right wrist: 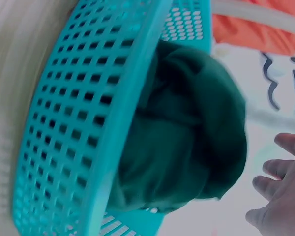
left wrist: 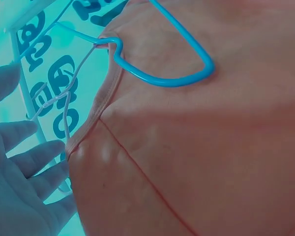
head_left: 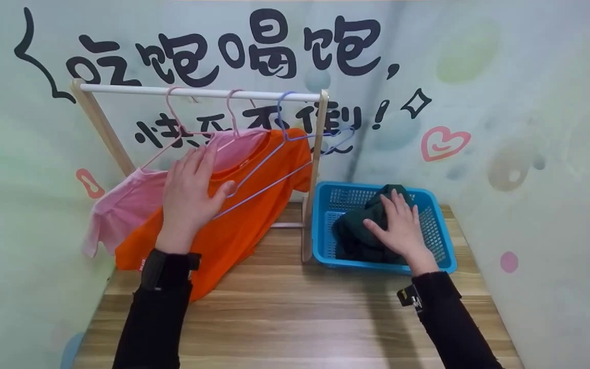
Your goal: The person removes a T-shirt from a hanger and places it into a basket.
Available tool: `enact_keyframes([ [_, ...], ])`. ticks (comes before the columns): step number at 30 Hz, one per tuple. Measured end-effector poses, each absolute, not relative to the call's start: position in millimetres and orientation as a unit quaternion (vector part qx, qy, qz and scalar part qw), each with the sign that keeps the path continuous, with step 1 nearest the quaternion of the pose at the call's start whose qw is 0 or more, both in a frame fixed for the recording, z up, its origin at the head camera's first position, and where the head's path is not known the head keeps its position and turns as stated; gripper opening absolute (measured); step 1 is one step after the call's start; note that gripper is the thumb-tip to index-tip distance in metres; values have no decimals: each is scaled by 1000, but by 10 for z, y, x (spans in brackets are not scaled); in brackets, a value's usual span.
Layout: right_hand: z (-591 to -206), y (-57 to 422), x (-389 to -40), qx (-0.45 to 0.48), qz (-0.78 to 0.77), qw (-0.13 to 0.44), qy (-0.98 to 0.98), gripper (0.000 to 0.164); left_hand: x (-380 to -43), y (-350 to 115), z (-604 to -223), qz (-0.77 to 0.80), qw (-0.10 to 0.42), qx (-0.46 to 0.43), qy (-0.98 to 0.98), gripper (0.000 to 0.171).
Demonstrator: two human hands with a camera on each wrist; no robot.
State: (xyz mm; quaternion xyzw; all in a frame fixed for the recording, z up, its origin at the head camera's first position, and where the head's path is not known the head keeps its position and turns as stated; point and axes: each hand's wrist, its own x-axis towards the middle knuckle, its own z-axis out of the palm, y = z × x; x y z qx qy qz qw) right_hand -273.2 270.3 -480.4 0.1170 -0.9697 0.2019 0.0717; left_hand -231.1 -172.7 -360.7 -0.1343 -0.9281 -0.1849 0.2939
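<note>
Reaching forward in the head view, the left hand (head_left: 187, 197) stood upright before the orange shirt (head_left: 233, 246) at the rack (head_left: 320, 133), its fingers straight, thumb angled out toward the blue hanger (head_left: 256, 169). The right hand (head_left: 401, 225) leaned inward above the dark green garment (head_left: 356, 230) in the blue basket (head_left: 377, 265), fingers spread.

In the left wrist view, the left hand's fingers extended loosely beside the shirt's neckline, gripping nothing; whether a fingertip brushed the fabric could not be told.

In the right wrist view, the right hand's fingers were parted, holding nothing, just clear of the green garment.
</note>
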Motion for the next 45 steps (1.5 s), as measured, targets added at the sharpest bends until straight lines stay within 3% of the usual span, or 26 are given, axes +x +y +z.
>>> enact_keyframes([
  [10,-4888,2453,-2666,155,163,115,-967,89,-2443,-1670,-3618,-200,304,-123,-924,69],
  [18,-5021,2327,-2606,175,146,116,-967,90,-2522,-1600,-3607,-196,268,-68,-941,61],
  [30,-5184,2211,-2518,214,160,111,-957,84,-2615,-1540,-3521,-267,283,-34,-921,33],
  [36,-5219,2203,-2491,227,161,115,-954,84,-2592,-1537,-3501,-294,332,-16,-896,23],
  [45,-5229,2187,-2469,228,163,115,-953,81,-2540,-1660,-3437,-300,386,8,-872,29],
])
